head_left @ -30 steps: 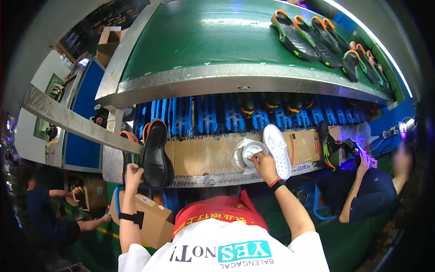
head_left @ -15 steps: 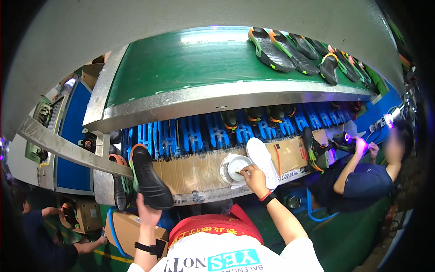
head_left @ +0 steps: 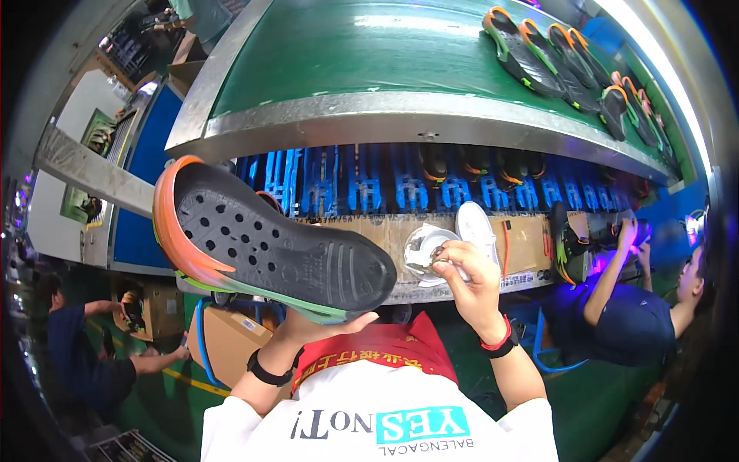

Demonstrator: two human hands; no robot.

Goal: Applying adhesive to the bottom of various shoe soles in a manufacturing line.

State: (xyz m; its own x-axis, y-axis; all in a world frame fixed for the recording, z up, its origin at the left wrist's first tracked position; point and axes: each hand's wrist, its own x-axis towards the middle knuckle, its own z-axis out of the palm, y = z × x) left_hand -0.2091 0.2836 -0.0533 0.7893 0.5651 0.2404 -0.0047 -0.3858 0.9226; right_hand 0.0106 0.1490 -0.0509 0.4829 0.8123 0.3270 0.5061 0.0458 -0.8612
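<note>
A black perforated shoe sole [head_left: 269, 250] with an orange and green rim is held up by the left hand [head_left: 323, 327]. A small brush is gripped by the right hand [head_left: 466, 273] at a white pot [head_left: 425, 248] on the cardboard-covered worktop [head_left: 523, 239], beside a white sole [head_left: 476, 227].

Black perforated shoe sole [head_left: 269, 250] with an orange rim shading to green along its lower edge, dotted with round holes. White oval insole [head_left: 476, 229] beside a white round dish [head_left: 426, 248]. Brown cardboard sheet [head_left: 531, 239] on the bench. Green conveyor belt [head_left: 369, 54] with a grey metal edge, carrying black soles with orange and green rims [head_left: 531, 48]. Blue ribbed plastic racks [head_left: 346, 185] beneath. Red band on the right wrist [head_left: 500, 343]; black band on the left wrist [head_left: 265, 373].
</note>
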